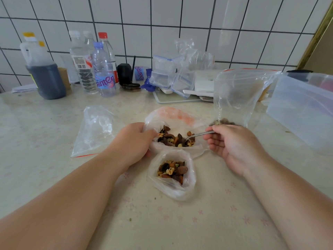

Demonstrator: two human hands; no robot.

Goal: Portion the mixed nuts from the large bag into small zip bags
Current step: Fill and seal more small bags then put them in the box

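Scooping step in hand: left hand (134,141) pinches open the large bag (173,121) on the table, right hand (232,147) grips a spoon (199,134) apparently buried in nuts (175,139); next, lift into small bag (172,175) alongside.

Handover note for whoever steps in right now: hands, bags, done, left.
Left hand grips the rim of the large bag, holding it open.
Right hand holds the spoon, bowl down in the nuts.
Small bag in front is open, partly filled.
Upright bag on the right holds a little at the bottom; flat bag on the left looks empty.
Left: finish scooping, zip bags.
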